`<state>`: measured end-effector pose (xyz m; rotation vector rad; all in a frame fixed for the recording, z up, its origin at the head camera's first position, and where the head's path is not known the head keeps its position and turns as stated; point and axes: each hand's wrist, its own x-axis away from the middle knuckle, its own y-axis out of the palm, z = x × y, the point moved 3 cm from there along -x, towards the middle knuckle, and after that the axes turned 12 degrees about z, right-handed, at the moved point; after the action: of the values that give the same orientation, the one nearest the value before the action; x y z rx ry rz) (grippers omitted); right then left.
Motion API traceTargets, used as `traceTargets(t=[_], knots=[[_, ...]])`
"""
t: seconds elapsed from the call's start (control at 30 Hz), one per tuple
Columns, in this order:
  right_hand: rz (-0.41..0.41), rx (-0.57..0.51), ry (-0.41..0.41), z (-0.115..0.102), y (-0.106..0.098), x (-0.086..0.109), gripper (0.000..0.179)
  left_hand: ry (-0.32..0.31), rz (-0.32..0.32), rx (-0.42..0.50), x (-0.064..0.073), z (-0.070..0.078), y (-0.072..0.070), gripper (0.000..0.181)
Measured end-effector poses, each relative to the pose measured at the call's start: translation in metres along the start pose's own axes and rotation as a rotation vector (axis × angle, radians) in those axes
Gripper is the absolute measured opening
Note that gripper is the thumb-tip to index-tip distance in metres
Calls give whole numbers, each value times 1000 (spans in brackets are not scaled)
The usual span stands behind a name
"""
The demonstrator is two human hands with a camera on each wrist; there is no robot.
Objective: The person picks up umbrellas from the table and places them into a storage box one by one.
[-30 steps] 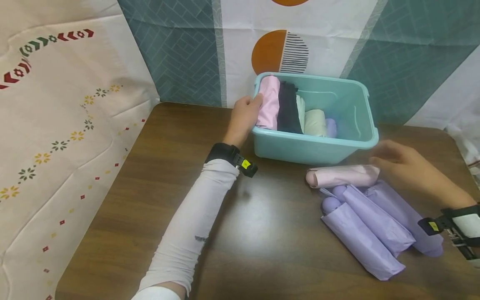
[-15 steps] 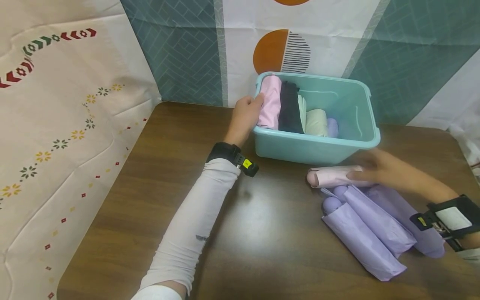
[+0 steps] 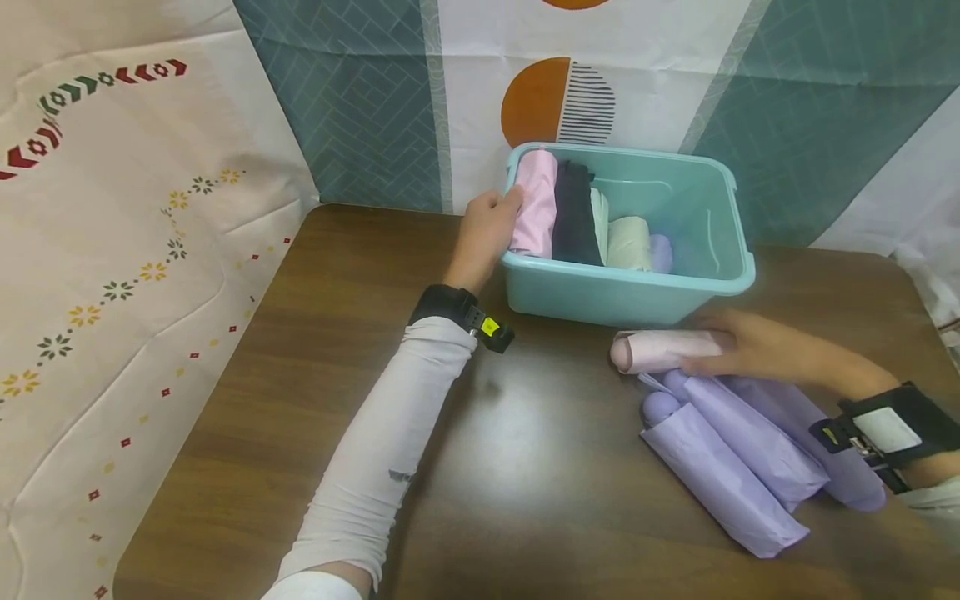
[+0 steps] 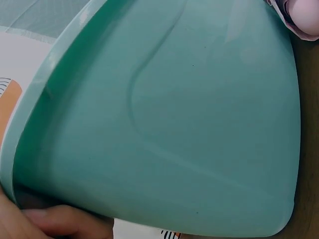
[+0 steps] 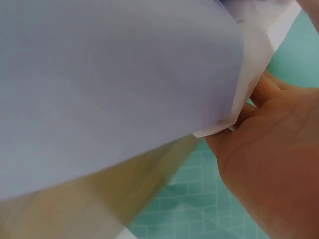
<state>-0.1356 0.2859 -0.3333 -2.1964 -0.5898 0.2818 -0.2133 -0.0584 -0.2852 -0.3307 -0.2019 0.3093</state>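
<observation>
My left hand [image 3: 483, 237] grips the left rim of a light teal plastic bin [image 3: 600, 300]; its fingers [image 4: 75, 221] curl under the rim in the left wrist view. On the table, before the bin's front right corner, lies a pale pink folded umbrella [image 3: 652, 350] with a rounded end. My right hand [image 3: 772, 346] holds it near its right end, thumb on the near side and fingers behind. Several purple folded umbrellas [image 3: 723, 479] lie side by side just below. One purple umbrella [image 5: 124, 89] fills much of the right wrist view and partly covers the pink one.
Inside the bin, from the left, stand a pink bundle [image 3: 536, 204], a black one [image 3: 576, 217], a mint one [image 3: 600, 218], a pale green one [image 3: 630, 243] and a lavender one [image 3: 661, 252]. A patterned curtain [image 3: 375, 125] hangs behind the wooden table [image 3: 315, 333].
My right hand has come in leftward from beyond the pale pink umbrella's right end and now holds it. The left hand and the bin have stayed put.
</observation>
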Motion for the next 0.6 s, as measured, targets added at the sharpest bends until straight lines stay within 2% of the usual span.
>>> traceTargets(t=[0.1,0.2,0.3,0.37,0.53,0.6], knots=[[-35,-115,-3,-1,7,-4,48,0,5,0,0,-2,0,38],[-49,-163,21,-1,12,-5,55,0,12,-10,-1,-2,0,38],[-39,-126,67,0,13,-5,57,-1,10,-20,-3,-1,1,38],[-29,-69,62,1,11,-4,50,-4,5,-23,-3,-1,2,38],[12,67,-45,3,9,-4,29,-15,8,-26,-3,0,1,39],[29,86,-90,3,9,-4,28,-17,8,-28,-2,0,1,39]])
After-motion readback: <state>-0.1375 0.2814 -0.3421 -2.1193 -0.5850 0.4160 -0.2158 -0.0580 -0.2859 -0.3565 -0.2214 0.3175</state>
